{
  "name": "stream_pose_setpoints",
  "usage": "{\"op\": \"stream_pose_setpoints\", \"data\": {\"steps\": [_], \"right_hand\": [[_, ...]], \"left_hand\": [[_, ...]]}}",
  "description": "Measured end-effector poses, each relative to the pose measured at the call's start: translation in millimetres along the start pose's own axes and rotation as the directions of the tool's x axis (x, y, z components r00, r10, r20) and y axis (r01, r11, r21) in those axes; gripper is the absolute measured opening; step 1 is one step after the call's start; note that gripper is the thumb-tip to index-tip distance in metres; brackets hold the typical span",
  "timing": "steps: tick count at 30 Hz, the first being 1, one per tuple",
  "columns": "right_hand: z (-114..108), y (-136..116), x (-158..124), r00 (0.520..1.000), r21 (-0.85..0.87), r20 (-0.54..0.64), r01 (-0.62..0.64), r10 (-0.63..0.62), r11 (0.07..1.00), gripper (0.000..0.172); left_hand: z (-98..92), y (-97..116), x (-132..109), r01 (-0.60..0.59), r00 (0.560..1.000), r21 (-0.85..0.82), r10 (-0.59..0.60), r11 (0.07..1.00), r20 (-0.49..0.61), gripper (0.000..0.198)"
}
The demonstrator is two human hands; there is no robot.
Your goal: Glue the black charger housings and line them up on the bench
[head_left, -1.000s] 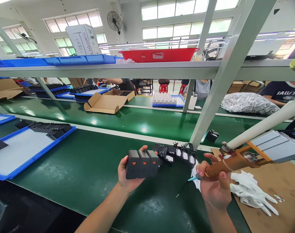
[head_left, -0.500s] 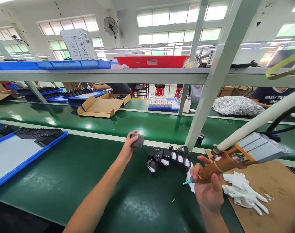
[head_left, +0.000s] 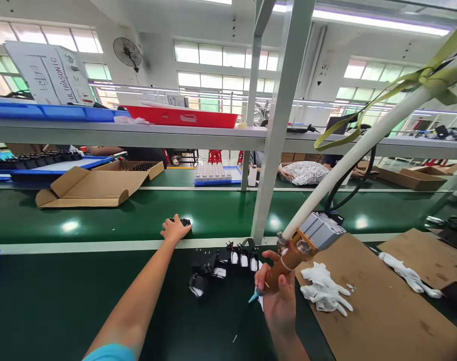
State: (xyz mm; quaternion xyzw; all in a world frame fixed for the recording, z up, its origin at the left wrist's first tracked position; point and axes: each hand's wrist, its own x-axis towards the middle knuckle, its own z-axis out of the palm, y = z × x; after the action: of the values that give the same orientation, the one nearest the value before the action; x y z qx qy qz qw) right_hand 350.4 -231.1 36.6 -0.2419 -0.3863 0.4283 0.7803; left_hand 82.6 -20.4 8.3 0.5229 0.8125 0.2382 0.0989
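Left hand (head_left: 175, 231): stretched out to the green belt (head_left: 221, 213) and laid over a black part; whether it is gripped or released cannot be told.
Black part (head_left: 184, 222): partly hidden by the fingers — seen just beyond the pale strip (head_left: 81, 247).
Right hand (head_left: 281, 307): wrapped round an orange-brown dispenser (head_left: 286, 263), its blue nozzle (head_left: 253, 297) tipped downward.
Black adapters (head_left: 205, 263): clustered on the bench (head_left: 63, 306) between the arms.
White gloves (head_left: 323, 288): laid on cardboard (head_left: 386, 316) — beside the dispenser.

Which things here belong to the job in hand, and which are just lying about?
Seemingly in the job:
- brown tool in right hand
- dark object at left hand
- clustered black units

Probably just lying about:
- white gloves
- red tray
- open cardboard box
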Motion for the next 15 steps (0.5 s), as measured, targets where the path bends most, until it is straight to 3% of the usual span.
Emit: {"op": "stream_pose_setpoints", "data": {"steps": [3, 6, 9, 11, 15], "right_hand": [[-1.0, -0.6, 0.0, 1.000, 0.006, -0.004, -0.011, 0.011, 1.000, 0.026], [-0.9, -1.4, -0.8, 1.000, 0.007, -0.006, -0.029, 0.029, 1.000, 0.026], [-0.3, -1.1, -1.5, 0.999, 0.022, -0.008, -0.035, 0.036, 0.999, 0.025], [-0.3, 0.2, -1.5, 0.999, 0.032, -0.016, -0.037, 0.037, 0.999, 0.025], [-1.9, 4.9, 0.2, 0.999, 0.045, -0.022, -0.030, 0.031, 0.999, 0.027]], "left_hand": [[-5.5, 11.7, 6.9, -0.109, 0.994, 0.081, 0.107, 0.991, 0.024, 0.096], [4.1, 52.9, 4.0, -0.318, 0.945, 0.097, 0.307, 0.943, 0.117, 0.088], [31.3, 110.8, -7.4, -0.527, 0.823, 0.037, 0.498, 0.849, 0.272, 0.065], [53.0, 147.2, -16.7, -0.596, 0.756, 0.008, 0.557, 0.803, 0.344, 0.046], [86.2, 193.9, -33.5, -0.615, 0.712, 0.011, 0.549, 0.789, 0.437, 0.035]]}}
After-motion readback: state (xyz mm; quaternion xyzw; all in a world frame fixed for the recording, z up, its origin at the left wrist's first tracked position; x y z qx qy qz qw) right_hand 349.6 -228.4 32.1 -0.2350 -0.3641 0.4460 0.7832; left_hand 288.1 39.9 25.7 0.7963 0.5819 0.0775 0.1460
